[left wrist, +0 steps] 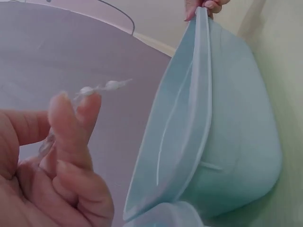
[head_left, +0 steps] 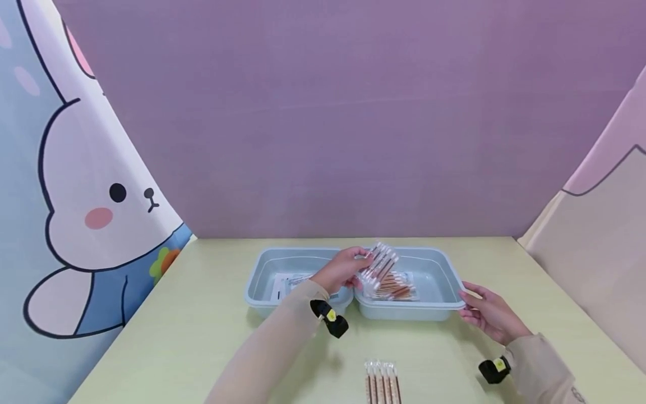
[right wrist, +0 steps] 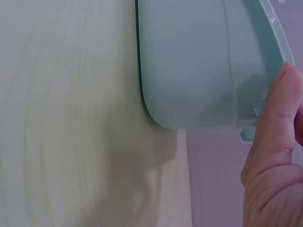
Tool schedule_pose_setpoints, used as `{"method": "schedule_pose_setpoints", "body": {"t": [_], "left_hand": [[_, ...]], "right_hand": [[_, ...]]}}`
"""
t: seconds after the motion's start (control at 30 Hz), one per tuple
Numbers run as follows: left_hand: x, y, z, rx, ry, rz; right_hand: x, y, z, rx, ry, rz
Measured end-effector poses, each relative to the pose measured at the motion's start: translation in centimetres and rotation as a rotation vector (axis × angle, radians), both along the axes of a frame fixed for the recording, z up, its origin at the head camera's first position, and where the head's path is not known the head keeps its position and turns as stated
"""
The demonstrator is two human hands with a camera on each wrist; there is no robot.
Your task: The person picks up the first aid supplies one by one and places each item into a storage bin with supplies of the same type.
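My left hand [head_left: 339,271] pinches a strip of clear-wrapped cotton swabs [head_left: 382,262] with white tips and brown sticks. It is held over the left end of the right-hand pale blue tub [head_left: 411,312]. In the left wrist view, white tips [left wrist: 112,85] stick out past the thumb and fingers. More brown-stick swabs [head_left: 396,287] lie inside that tub, partly hidden by the held strip. At the tub's right front corner, my right hand [head_left: 492,314] grips the rim, its thumb [right wrist: 279,104] on the outside in the right wrist view.
A second pale blue tub [head_left: 259,303] stands to the left, beside the first, with white and blue packets [head_left: 282,285] in it, partly behind my left arm. A row of several wrapped brown swabs [head_left: 382,384] lies on the table [head_left: 434,359] near me. A purple partition [head_left: 353,140] rises behind.
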State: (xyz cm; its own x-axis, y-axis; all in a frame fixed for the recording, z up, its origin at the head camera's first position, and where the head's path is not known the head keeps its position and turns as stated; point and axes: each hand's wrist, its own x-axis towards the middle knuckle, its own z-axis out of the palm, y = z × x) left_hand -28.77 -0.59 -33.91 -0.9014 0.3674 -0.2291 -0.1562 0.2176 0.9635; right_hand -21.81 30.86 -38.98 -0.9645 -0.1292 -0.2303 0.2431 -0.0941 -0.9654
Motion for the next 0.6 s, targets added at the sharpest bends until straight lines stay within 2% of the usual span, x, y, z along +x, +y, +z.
{"method": "schedule_pose_setpoints", "body": {"t": [0.13,0.3,0.6], "left_hand": [[-1.0,0.1,0.2,-0.073,-0.004,-0.054],[-2.1,0.4,0.3,-0.135,-0.003,-0.053],[-3.1,1.8,0.7,-0.224,0.071,-0.111]], "right_hand": [[-0.1,-0.3,-0.1,0.056,0.005,-0.011],[-0.5,-0.6,-0.3,0.117,0.017,-0.015],[-0.5,0.0,-0.6,0.087,0.014,-0.043]]}}
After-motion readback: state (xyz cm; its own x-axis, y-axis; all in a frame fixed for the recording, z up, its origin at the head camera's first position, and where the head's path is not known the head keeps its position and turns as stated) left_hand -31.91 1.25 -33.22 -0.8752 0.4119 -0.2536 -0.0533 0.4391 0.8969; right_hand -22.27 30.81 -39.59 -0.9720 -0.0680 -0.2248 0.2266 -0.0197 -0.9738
